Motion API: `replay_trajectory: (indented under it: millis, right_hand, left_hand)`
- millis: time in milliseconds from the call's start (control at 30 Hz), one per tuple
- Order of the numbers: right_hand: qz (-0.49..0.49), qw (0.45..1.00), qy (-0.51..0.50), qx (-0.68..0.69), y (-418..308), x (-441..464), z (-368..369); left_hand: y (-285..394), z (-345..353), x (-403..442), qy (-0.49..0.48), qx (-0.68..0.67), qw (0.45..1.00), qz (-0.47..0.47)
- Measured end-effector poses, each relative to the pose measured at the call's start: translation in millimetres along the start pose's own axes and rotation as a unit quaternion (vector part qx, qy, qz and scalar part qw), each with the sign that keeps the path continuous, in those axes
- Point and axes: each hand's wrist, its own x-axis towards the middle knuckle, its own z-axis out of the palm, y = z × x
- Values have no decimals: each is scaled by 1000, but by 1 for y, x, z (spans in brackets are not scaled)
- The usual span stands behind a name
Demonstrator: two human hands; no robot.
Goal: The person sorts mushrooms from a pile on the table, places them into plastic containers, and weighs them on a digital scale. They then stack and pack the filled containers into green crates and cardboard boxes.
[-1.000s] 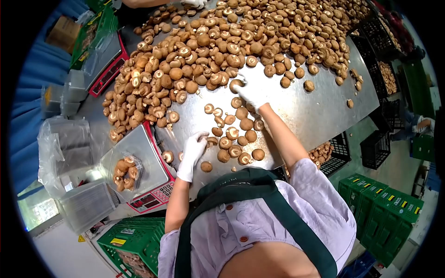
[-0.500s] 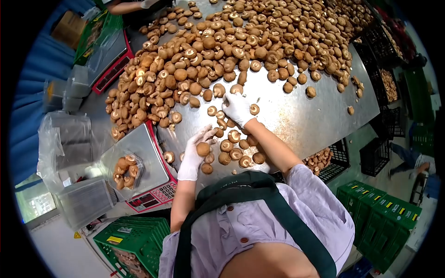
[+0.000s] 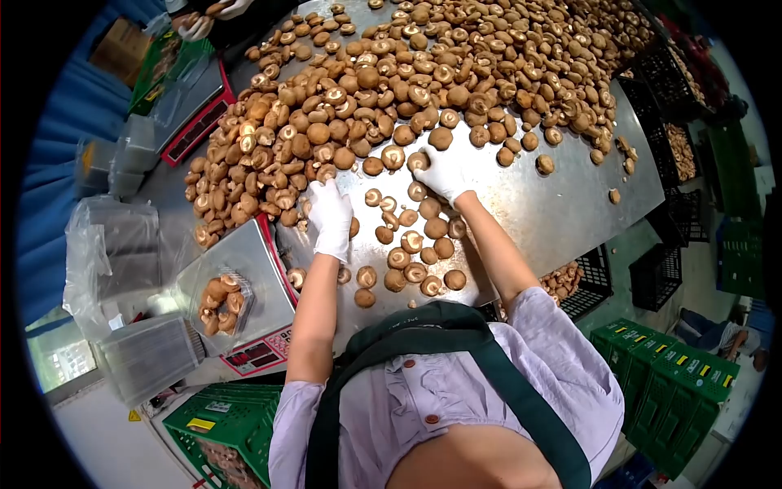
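Note:
Both hands wear white gloves over a metal table [image 3: 562,196] covered with brown shiitake mushrooms. My left hand [image 3: 330,216] is palm down at the pile's near edge, fingers curled. A mushroom [image 3: 353,227] shows at its palm side, and another mushroom [image 3: 326,173] lies at its fingertips, which are partly hidden. My right hand [image 3: 450,171] closes thumb and fingers round a mushroom [image 3: 418,161] beyond a loose group. That group of mushrooms [image 3: 412,241] lies between my forearms, some caps up and some stems up. The large mushroom pile [image 3: 391,90] spreads across the far side.
At left, a clear tray of mushrooms [image 3: 221,306] sits on a red-edged scale [image 3: 265,277]. Empty clear trays [image 3: 151,354] are stacked beside it. Green crates [image 3: 668,383] stand at right, black crates [image 3: 658,273] beyond. Another person's gloved hand [image 3: 195,28] shows top left.
My left hand has moved away from me to the pile, turning palm down. My right hand has shifted right and slightly farther out. Another person's gloved hands have come into fuller view.

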Motion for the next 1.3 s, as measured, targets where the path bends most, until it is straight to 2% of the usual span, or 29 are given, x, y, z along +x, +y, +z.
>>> replay_trajectory:
  millis: [33,67,133,167,200,267,300,333,367,400,433,467,500,567,600,633,767,800,833,867,900,933,967,1033,1100,1167,1233,1267,1300]
  right_hand:
    - [8,998,-3,56,9,-1,0]
    - [29,984,-20,172,21,-3,4]
    - [68,900,-56,427,26,-5,2]
    - [95,833,-80,539,28,-5,1]
    - [93,833,-81,539,30,-1,4]
    - [60,860,-50,504,31,11,14]
    - [66,895,-90,432,17,11,4]
    - [12,924,-77,373,-4,7,-4]
    - [-42,947,-62,311,-21,4,-5]
    - [-138,980,-42,138,-23,16,5]
    - [-165,981,-86,56,-33,19,10]
    - [-156,980,-118,42,-41,18,21]
    - [-147,977,-151,27,-48,16,30]
    - [-154,981,-121,10,-51,13,37]
    - [-123,977,-124,123,-49,10,38]
    - [-91,960,-126,233,-46,8,39]
    - [41,778,-188,598,-46,-33,24]
    - [37,737,-203,644,-47,-41,23]
    - [53,724,-219,652,-45,-52,21]
    - [41,733,-211,645,-45,-59,23]
    - [29,741,-202,639,-44,-67,24]
    - [-29,837,-174,518,-53,-80,7]
    - [-71,853,-143,498,-60,-90,9]
    - [-182,942,-63,273,-67,-103,11]
    - [-246,951,-29,183,-74,-118,11]
    - [-304,942,24,139,-78,-126,7]
    - [-273,951,-52,135,-82,-132,0]
    - [-273,949,-51,147,-80,-134,0]
    - [-278,945,-53,161,-80,-133,1]
  left_hand:
    - [0,1,0,56,12,998,16]
    - [-3,0,2,46,3,999,8]
    - [-19,0,1,74,-54,996,26]
    - [-27,-1,-1,83,-70,993,41]
    - [-34,0,-4,129,-66,987,62]
    - [-46,5,-5,121,-121,982,78]
    - [-50,6,-6,108,-178,973,96]
    - [-48,8,-8,140,-217,960,107]
    - [-36,-7,-14,59,-271,960,21]
    - [-30,-13,-18,-15,-415,908,-49]
    - [-26,-16,-21,-89,-544,826,-118]
    - [-27,-5,-23,-92,-682,710,-147]
    - [-23,-8,-29,-113,-741,638,-177]
    - [-26,-11,-42,-205,-855,430,-205]
    - [-25,-14,-49,-243,-876,344,-234]
    - [-22,-19,-55,-243,-860,369,-256]
    - [-12,-34,-73,-256,-886,322,-214]
    - [-9,-38,-75,-251,-882,323,-235]
    - [-7,-38,-78,-248,-876,323,-257]
    - [-24,-16,-80,-311,-908,219,-175]
    - [-15,-22,-83,-312,-908,217,-175]
    - [3,-33,-87,-268,-892,242,-271]
    - [13,-38,-92,-220,-865,265,-364]
    - [19,-40,-104,-280,-864,247,-337]
    - [19,-24,-115,-269,-867,291,-302]
    - [12,-13,-122,-285,-876,277,-274]
    - [16,-24,-129,-280,-856,303,-310]
    - [16,-22,-131,-277,-859,316,-292]
    - [15,-19,-134,-265,-846,312,-341]
